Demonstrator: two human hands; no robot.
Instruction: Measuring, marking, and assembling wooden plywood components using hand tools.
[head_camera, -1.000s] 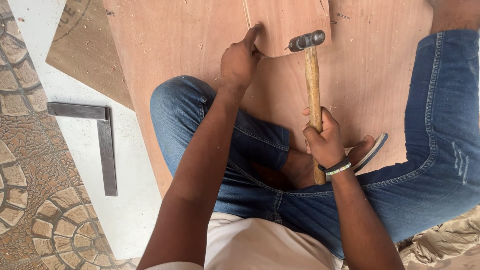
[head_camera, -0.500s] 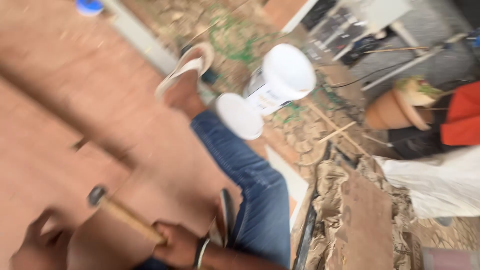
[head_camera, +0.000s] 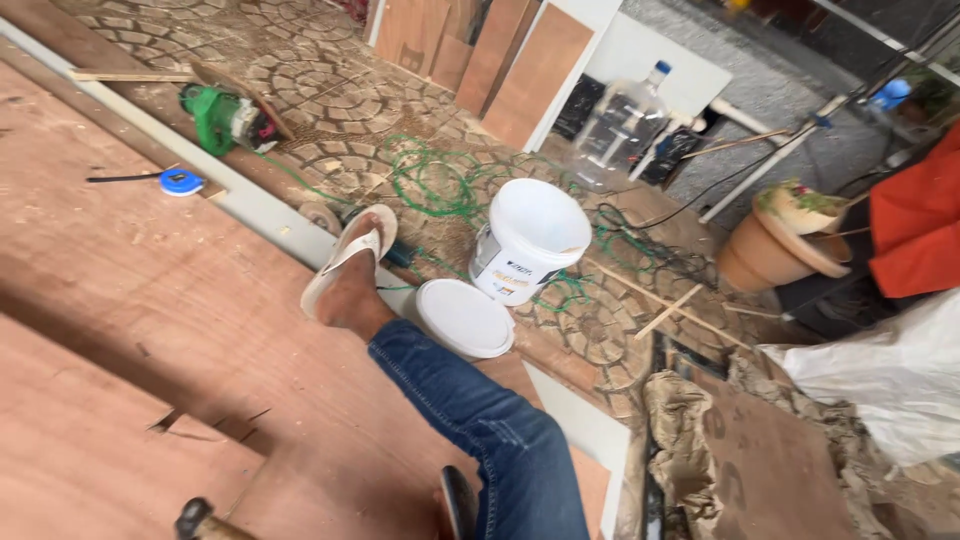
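At the very bottom edge, only the dark metal head of a hammer (head_camera: 192, 519) with the start of its wooden handle comes into view, lying just above the large reddish-brown plywood sheet (head_camera: 150, 300). Neither the left hand nor the right hand is visible in this view, so I cannot tell if they are open or closed, or which one carries the tool.

I judge the hammer to be heavy at the head and light along the handle, stiff and not fragile. The wood looks dry, so it should not be slippery, and the good place to take it is low on the handle, far from the head. The head looks worn and dull.

A little further, the person's leg in blue jeans (head_camera: 480, 430) stretches over the sheet, and the foot wears a pale flip-flop sandal (head_camera: 345, 262). Just beside the ankle lies a round white plastic lid (head_camera: 465, 318), and behind it stands an open white plastic bucket (head_camera: 530, 240). To the left, a blue tape measure (head_camera: 181, 182) rests on the board, and a green power tool (head_camera: 225, 117) lies on the patterned paving. Far back stand a clear water bottle (head_camera: 620, 125) and a terracotta flower pot (head_camera: 775, 245).
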